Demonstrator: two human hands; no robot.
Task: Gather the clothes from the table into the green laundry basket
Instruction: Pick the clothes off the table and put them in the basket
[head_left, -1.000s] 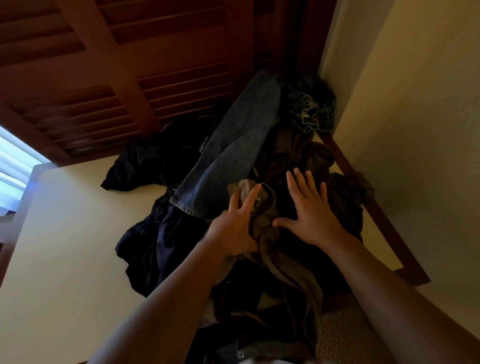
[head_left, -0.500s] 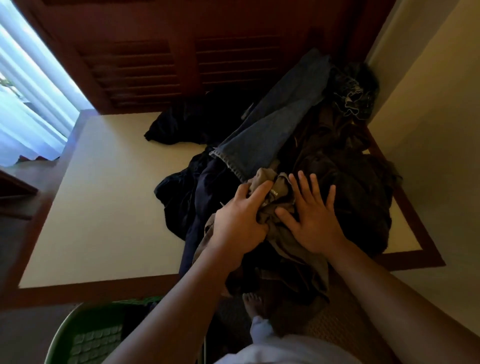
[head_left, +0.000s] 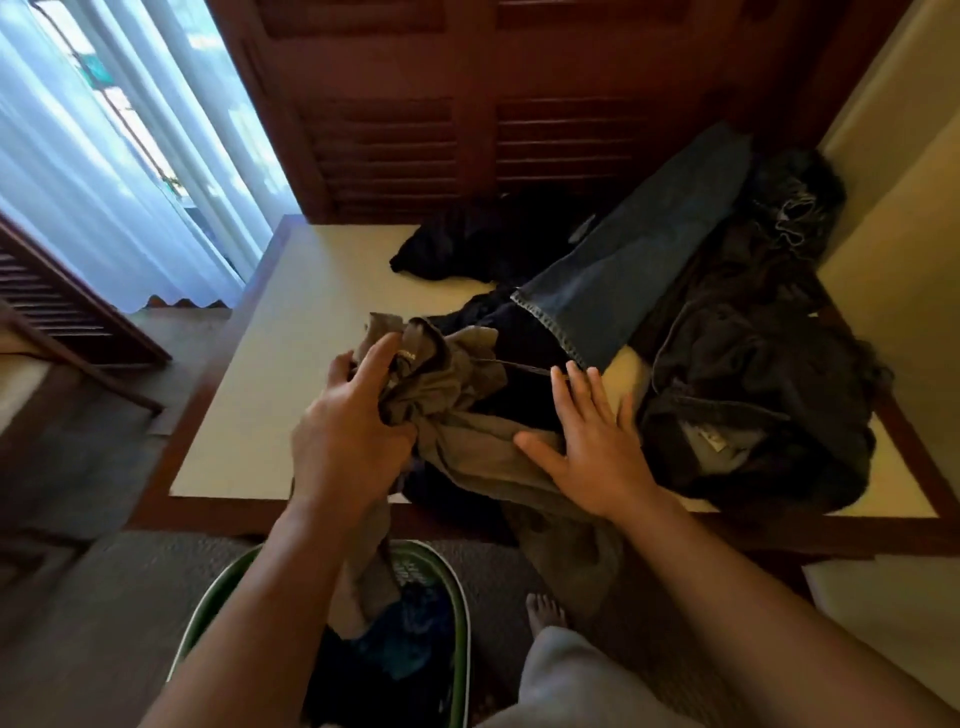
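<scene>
A pile of clothes covers the right half of the cream table (head_left: 270, 395). My left hand (head_left: 348, 436) is shut on a bunched olive-brown garment (head_left: 457, 395), lifted at the table's near edge, with part of it hanging over the edge. My right hand (head_left: 592, 441) lies flat and open on the same garment's lower part. Blue jeans (head_left: 634, 265) stretch across the pile, a dark brown garment (head_left: 753, 395) lies to the right, and a black garment (head_left: 478, 239) sits at the back. The green laundry basket (head_left: 462, 613) stands on the floor below my left arm, with dark and blue clothes inside.
Dark wooden louvred doors (head_left: 467, 130) stand behind the table. A curtained window (head_left: 104, 156) is at the left and a cream wall (head_left: 909, 208) at the right. My bare foot (head_left: 545, 613) rests on brown carpet beside the basket.
My left hand has pulled the olive-brown garment left and toward the table's near edge. My view has tilted down, bringing the basket into sight. My right hand stays flat on the cloth.
</scene>
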